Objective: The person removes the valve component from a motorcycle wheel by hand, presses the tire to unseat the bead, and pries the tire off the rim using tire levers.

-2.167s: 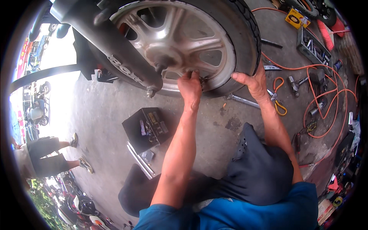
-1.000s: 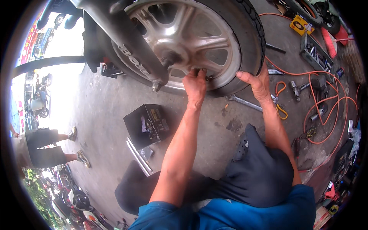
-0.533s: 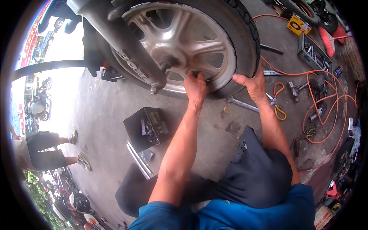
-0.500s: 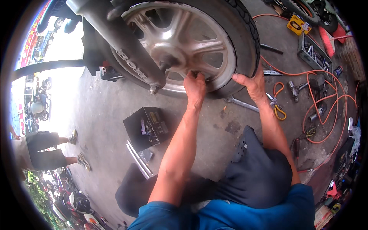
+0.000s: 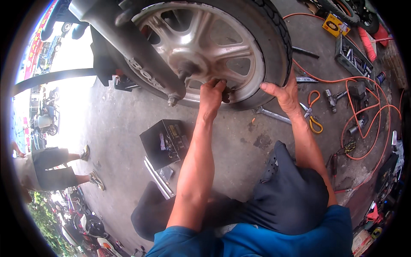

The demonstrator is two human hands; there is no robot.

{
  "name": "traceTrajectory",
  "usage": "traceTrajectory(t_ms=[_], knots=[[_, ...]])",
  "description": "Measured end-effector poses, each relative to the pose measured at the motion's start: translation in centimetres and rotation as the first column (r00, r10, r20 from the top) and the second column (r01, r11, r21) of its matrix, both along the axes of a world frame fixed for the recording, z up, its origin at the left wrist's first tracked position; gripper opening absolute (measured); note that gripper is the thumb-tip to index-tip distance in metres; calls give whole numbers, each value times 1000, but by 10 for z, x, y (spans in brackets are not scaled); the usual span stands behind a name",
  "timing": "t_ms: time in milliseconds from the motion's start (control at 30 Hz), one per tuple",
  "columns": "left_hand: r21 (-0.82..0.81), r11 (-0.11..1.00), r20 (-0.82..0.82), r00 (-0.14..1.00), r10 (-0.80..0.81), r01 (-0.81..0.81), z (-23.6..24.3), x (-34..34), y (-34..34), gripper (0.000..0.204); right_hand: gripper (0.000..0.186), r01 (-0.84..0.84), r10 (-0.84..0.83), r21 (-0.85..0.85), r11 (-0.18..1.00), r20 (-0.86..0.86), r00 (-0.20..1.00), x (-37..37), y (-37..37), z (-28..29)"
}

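A silvery spoked wheel [image 5: 231,51] with a black tire [image 5: 277,51] stands before me, beside a grey fork leg [image 5: 124,51]. At the lower part of the rim, below the hub, my left hand [image 5: 211,96] is closed with its fingertips pinched together. Whatever is between those fingers is too small and dark to make out. My right hand [image 5: 283,95] grips the tire's right lower side, thumb on the near sidewall and fingers hidden behind it. An axle end with a nut [image 5: 185,72] sticks out of the hub, just above my left hand.
Beneath the wheel lie a wrench [image 5: 274,115] and orange-handled scissors [image 5: 314,111]. To the right are a hammer [image 5: 332,100], an orange hose [image 5: 368,81] and a toolbox [image 5: 352,58]. A black open box [image 5: 156,145] stands left of my forearm. Far left, a person [image 5: 55,167] stands.
My left hand has shifted slightly left at the rim, and its fingers have turned. My right hand keeps its place on the tire. The whole view has moved a little.
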State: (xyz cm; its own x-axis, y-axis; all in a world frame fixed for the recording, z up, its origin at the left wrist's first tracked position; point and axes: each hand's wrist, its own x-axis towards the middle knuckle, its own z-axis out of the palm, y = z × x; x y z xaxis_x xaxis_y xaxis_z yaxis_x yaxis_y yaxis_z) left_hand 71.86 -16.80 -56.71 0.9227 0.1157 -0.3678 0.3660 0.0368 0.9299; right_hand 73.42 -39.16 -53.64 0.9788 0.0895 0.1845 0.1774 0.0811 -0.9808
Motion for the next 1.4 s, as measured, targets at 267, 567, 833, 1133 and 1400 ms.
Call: traceTrajectory(t_ms=[267, 567, 833, 1133, 1400], knots=[[-59, 989, 6, 991, -135, 135, 1, 5, 11, 24, 86, 22, -22, -5, 1000, 21, 1000, 3, 0, -1], [269, 951, 69, 988, 137, -151, -26, 1, -13, 29, 84, 18, -17, 13, 1000, -34, 999, -2, 5, 7], [348, 901, 123, 965, 232, -261, -36, 6, -26, 29, 84, 29, -29, -6, 1000, -6, 1000, 0, -2, -7], [471, 787, 323, 908, 267, -399, -42, 12, -34, 25, 86, 5, -4, 36, 999, -10, 1000, 6, 3, 1], [-286, 948, 22, 988, 152, -139, -8, -11, -6, 20, 82, -35, 38, -31, 999, 126, 991, 1, -3, -8]])
